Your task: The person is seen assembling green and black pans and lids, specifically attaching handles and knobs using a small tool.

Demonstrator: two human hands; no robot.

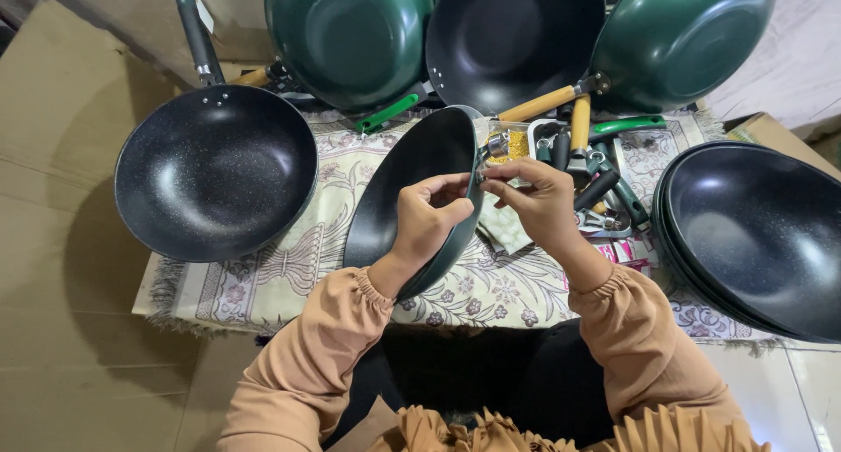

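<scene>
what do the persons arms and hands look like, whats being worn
Both arms wear loose tan-orange long sleeves, gathered with elastic into small ruffles at the wrists. The left hand and right hand are bare: no gloves, and no rings or watch visible.

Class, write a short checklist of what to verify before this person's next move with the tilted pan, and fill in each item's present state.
1. Left hand steadies the tilted pan at its rim: ok.
2. Right hand pinches a small part at the rim: ok; what the part is, cannot tell.
3. Loose handles lie close behind the pan: ok.
4. Part seated against the rim: cannot tell.
5. Patterned cloth lies under the work: ok.
</scene>
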